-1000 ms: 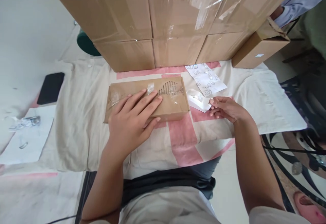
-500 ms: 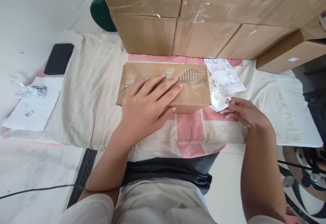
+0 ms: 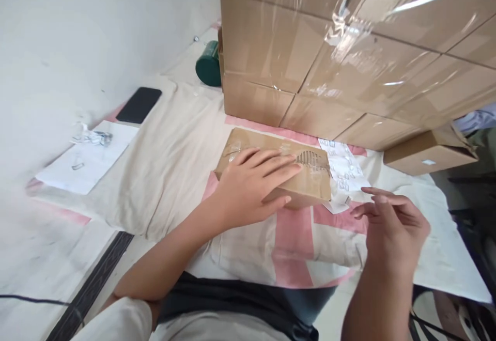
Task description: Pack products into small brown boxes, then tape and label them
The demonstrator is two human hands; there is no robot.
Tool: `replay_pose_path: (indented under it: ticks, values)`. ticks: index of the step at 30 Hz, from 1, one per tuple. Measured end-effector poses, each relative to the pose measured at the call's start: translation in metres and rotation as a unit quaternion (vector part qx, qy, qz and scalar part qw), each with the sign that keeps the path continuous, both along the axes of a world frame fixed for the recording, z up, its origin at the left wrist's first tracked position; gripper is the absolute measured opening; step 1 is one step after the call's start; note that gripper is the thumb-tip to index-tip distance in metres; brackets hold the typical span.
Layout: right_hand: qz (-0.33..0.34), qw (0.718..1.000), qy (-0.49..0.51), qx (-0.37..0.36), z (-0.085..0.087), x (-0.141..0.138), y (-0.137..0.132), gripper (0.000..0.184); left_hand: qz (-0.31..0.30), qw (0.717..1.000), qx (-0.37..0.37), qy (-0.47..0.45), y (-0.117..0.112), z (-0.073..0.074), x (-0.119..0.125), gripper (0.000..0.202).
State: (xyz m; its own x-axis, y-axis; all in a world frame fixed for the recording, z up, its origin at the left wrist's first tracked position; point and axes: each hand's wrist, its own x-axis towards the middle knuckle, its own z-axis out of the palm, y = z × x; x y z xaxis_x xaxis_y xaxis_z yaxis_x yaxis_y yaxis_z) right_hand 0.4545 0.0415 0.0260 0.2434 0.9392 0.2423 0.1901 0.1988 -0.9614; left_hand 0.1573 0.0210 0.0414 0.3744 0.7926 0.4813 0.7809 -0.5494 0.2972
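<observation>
A small cardboard box [image 3: 315, 186] lies on the cloth in front of me, its top torn at the right to bare the corrugation. My left hand [image 3: 253, 183] rests on top of it, fingers stretched out and slightly apart. To the right of the box, my right hand [image 3: 393, 222] is off the cloth with its fingers apart and nothing visible in them. Close to its fingertips are a crumpled white paper [image 3: 335, 206], partly under the box's edge, and a small grey piece [image 3: 347, 201]. Just behind lies a sheet with small outlined shapes [image 3: 351, 168].
Stacked cartons wrapped in clear film [image 3: 267, 46] rise behind the box. Another cardboard box [image 3: 420, 155] stands at the right. At the left are a black phone [image 3: 139, 104] and a white sheet [image 3: 79, 170] bearing crumpled scraps [image 3: 93, 137]. A green cylinder [image 3: 209, 67] stands farther back.
My right hand has let go of the white paper and drawn back to the right, its fingers opening. My left hand stays on the box. The view has shifted and tilted.
</observation>
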Motion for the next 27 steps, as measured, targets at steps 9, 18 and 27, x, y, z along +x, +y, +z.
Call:
replay_pose_path:
  ticks: [9, 18, 27]
  values:
    - [0.240, 0.907, -0.164, 0.306, 0.074, -0.088, 0.033, 0.049, -0.182, 0.967, -0.092, -0.153, 0.055, 0.081, -0.003, 0.021]
    - [0.315, 0.894, -0.188, 0.258, 0.076, -0.115, 0.059, 0.034, -0.148, 0.949, -0.138, -0.240, 0.066, 0.079, -0.041, 0.019]
    - [0.356, 0.878, -0.246, 0.206, 0.073, -0.126, 0.072, 0.045, -0.112, 0.968, -0.154, -0.161, 0.076, 0.079, -0.051, 0.012]
